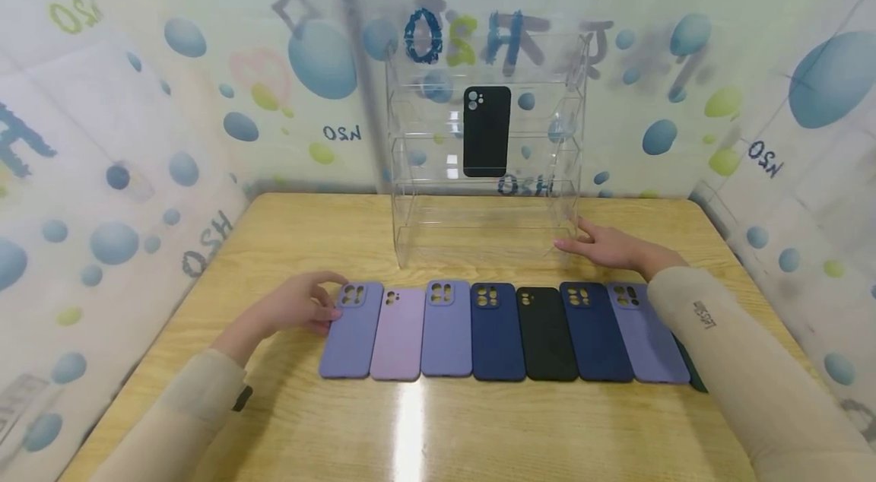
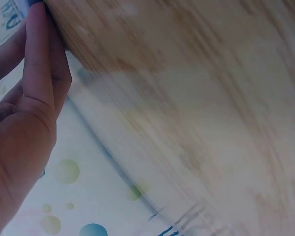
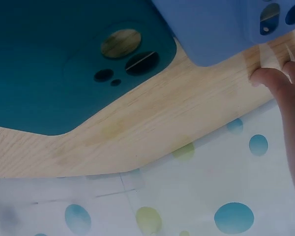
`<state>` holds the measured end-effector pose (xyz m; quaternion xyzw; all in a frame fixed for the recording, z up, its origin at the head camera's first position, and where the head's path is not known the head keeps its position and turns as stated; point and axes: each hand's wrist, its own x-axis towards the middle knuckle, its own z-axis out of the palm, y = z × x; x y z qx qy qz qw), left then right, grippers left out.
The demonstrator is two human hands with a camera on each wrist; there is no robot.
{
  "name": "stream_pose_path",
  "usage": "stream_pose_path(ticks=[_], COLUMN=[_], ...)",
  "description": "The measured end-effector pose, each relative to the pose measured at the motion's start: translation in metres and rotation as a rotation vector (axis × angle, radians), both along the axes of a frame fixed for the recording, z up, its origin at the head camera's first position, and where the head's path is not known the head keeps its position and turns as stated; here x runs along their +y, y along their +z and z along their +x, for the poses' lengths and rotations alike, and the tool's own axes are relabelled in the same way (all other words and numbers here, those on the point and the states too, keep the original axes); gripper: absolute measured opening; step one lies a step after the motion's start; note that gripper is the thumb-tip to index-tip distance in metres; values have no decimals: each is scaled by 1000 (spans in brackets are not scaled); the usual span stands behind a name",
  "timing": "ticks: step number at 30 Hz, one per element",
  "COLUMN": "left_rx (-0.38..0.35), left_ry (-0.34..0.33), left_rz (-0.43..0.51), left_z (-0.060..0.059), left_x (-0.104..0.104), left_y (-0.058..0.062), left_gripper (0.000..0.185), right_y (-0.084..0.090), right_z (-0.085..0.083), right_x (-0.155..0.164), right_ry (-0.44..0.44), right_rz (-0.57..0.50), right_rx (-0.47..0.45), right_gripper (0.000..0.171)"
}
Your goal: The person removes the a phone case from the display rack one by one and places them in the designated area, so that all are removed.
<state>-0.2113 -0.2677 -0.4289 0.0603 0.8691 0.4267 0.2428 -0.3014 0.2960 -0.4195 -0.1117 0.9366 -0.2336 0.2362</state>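
Note:
In the head view, a row of phone cases lies flat on the table. My left hand (image 1: 301,303) is at the left end, its fingertips at the upper left edge of a periwinkle phone case (image 1: 350,345). Extended fingers (image 2: 38,64) show in the left wrist view. Behind the row stands a clear tiered display rack (image 1: 398,239), holding one black phone case (image 1: 486,132) upright. My right hand (image 1: 609,245) reaches to its lower right side, fingers spread at the panel. A dark green phone case (image 3: 34,64) at the right end is mostly hidden by my sleeve in the head view.
Between the ends lie a lilac case (image 1: 398,337), navy cases (image 1: 498,345), a black case (image 1: 550,345) and more periwinkle ones (image 1: 650,345). Patterned walls (image 1: 294,155) enclose the wooden table (image 1: 328,429) at the back and both sides.

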Motion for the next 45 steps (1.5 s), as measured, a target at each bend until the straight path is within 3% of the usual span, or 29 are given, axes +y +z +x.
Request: stream_pose_path(ticks=[2, 14, 22, 27, 38, 45], left_rx=[-7, -7, -16, 23, 124, 289], left_ry=[15, -37, -104, -141, -180, -215], left_rz=[4, 16, -84, -152, -155, -196], left_z=[1, 1, -6, -12, -26, -37], left_x=[0, 0, -4, -3, 11, 28], left_y=[0, 4, 12, 24, 54, 81], left_gripper=[69, 72, 77, 81, 73, 70], right_y=[0, 0, -1, -1, -1, 0], right_z=[0, 1, 0, 0, 2, 1], right_x=[0, -1, -1, -1, 0, 0], right_ry=[4, 0, 6, 1, -6, -6], right_rz=[-5, -2, 13, 6, 7, 3], right_rx=[-1, 11, 19, 19, 27, 25], right_gripper=[106, 108, 109, 109, 109, 108])
